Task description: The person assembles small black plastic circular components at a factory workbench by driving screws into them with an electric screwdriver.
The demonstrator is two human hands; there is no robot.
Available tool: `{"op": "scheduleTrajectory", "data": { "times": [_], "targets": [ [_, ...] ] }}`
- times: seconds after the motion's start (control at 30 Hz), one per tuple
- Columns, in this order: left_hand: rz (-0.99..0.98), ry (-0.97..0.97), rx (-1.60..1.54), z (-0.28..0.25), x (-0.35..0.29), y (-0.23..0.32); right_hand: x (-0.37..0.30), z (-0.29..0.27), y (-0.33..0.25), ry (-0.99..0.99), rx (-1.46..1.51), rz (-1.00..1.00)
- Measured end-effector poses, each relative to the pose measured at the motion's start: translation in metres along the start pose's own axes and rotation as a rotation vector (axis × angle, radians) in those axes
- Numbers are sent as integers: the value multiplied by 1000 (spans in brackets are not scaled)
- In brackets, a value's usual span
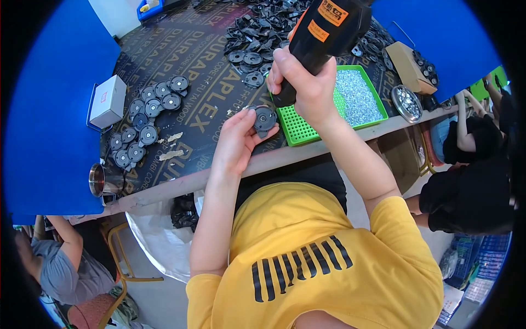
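Observation:
Between the thumb and fingers of my left hand (235,137) is a black round plastic part (264,118) with a small lug, held just above the table's front edge. My right hand (307,85) is wrapped around the handle of a black power screwdriver (312,41) with orange labels. Its upper end runs out of the picture, so the bit is hidden. Beneath and beside my right hand lies a green tray (298,137); its left part is a perforated grid, and its right part holds a heap of small silvery screws (357,96).
Assembled round parts (148,107) lie in rows at the left, beside a white box (108,102) and a metal cup (98,180). Loose black parts (257,35) pile up at the back. A metal bowl (407,104) and cardboard box (408,68) stand right. Other people sit either side.

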State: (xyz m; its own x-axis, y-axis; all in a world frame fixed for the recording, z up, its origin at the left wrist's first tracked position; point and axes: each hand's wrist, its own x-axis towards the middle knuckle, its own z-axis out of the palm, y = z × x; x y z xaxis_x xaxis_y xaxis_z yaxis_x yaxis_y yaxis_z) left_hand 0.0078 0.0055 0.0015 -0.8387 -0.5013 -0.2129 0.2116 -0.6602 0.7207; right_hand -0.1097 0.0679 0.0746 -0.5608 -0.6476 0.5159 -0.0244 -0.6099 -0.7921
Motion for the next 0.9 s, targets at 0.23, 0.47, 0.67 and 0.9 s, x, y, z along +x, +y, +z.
{"op": "scheduleTrajectory", "data": {
  "times": [0.23, 0.47, 0.67, 0.9],
  "targets": [
    [-31, -17, 22, -7, 4, -3, -6, 5, 5, -35, -15, 2],
    [-39, 14, 42, -5, 4, -2, -9, 6, 10, -74, -66, 26],
    [-35, 18, 40, -6, 5, -3, -9, 2, 11, -76, -57, 65],
    [-8, 45, 55, -2, 3, -3, -7, 5, 12, 22, -54, 39]
  ]
}}
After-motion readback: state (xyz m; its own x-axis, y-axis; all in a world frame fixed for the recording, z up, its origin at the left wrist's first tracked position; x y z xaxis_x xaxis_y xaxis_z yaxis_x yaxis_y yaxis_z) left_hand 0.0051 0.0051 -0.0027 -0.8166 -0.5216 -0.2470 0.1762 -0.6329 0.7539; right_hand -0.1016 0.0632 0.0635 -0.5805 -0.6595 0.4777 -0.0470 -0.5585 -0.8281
